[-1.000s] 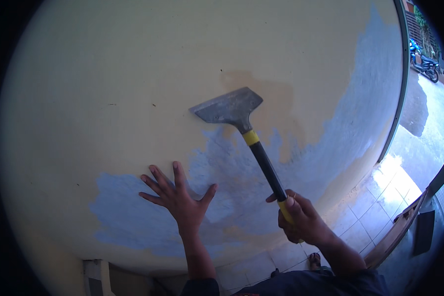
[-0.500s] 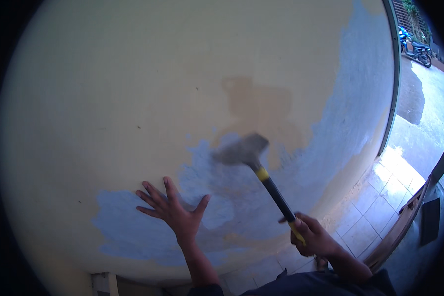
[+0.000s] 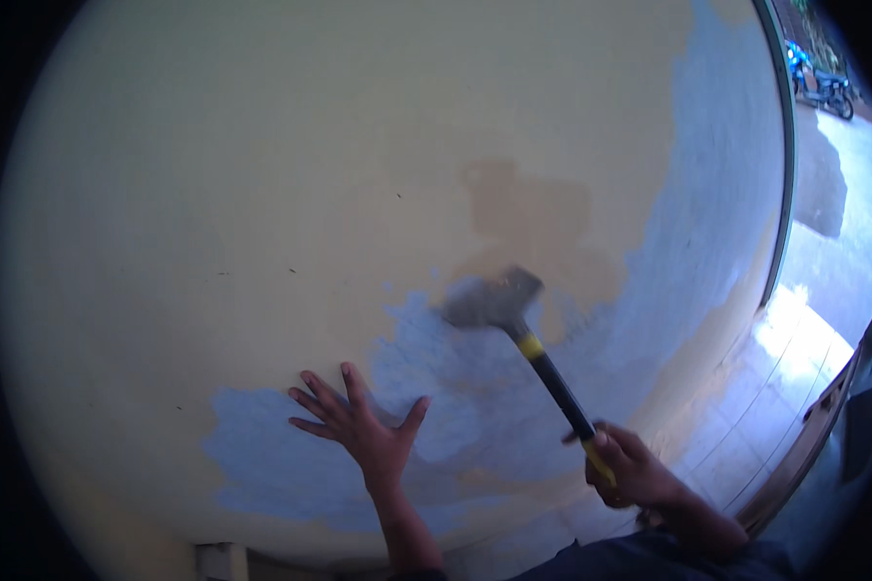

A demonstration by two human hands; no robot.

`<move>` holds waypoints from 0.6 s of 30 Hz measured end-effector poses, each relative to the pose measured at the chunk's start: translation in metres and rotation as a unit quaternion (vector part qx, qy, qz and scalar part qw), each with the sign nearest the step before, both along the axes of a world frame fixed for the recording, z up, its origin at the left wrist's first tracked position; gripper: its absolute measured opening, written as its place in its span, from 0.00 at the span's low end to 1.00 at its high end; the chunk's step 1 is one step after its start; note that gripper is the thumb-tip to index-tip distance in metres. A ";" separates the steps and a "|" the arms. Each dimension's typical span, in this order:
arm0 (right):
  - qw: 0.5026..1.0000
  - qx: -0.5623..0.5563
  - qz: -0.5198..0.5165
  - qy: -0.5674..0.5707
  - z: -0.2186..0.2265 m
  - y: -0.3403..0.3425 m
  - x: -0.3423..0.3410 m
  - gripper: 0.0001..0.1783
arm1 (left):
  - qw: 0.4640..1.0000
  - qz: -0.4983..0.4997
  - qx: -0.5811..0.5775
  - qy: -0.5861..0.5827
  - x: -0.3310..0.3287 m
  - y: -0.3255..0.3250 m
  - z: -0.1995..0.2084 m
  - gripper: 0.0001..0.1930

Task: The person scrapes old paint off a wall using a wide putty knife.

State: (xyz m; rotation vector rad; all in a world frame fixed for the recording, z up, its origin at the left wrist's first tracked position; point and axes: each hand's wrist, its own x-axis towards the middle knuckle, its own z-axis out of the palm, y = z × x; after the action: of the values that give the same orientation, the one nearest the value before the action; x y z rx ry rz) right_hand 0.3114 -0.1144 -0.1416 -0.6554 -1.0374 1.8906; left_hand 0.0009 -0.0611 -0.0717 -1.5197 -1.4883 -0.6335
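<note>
Treat the long-handled scraper (image 3: 558, 392) as rigid, probably tough, with weight likely biased toward the broad metal head (image 3: 494, 298). Grasp by the yellow grip (image 3: 599, 463) at the lower end, as in the right hand (image 3: 632, 473), with fingers wrapped round it; avoid the blade edge, presumably sharp. Locate in front of the cream wall (image 3: 252, 184), with the head overlapping the upper border of the blue-grey patch (image 3: 281, 455); blurred, so hard to confirm as touching. Note the left hand (image 3: 366, 431), with fingers splayed against the wall. Read no brand, label or writing anywhere: none legible.
</note>
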 end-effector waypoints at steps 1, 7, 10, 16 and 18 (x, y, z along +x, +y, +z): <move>1.000 -0.012 0.006 0.007 0.010 0.006 -0.009 0.24 | 1.000 0.004 0.000 -0.012 -0.004 -0.002 0.000 0.55; 0.999 -0.022 0.016 -0.022 -0.002 0.002 0.016 0.25 | 1.000 0.011 0.022 -0.009 -0.006 0.002 0.003 0.55; 1.000 -0.003 0.015 -0.005 0.013 0.012 0.015 0.25 | 1.000 0.013 0.019 -0.007 -0.002 0.004 0.001 0.56; 1.000 0.003 -0.009 0.005 0.003 0.003 0.015 0.25 | 1.000 0.008 0.029 -0.003 -0.008 0.007 0.004 0.57; 1.000 -0.016 0.013 0.016 -0.001 0.009 0.017 0.23 | 0.999 0.028 0.031 0.004 -0.007 0.000 0.005 0.57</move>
State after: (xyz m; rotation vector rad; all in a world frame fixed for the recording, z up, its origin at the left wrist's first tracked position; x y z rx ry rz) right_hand 0.3288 -0.1052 -0.1424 -0.6315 -1.0016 1.9375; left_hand -0.0063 -0.0615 -0.0662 -1.4283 -1.4867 -0.6341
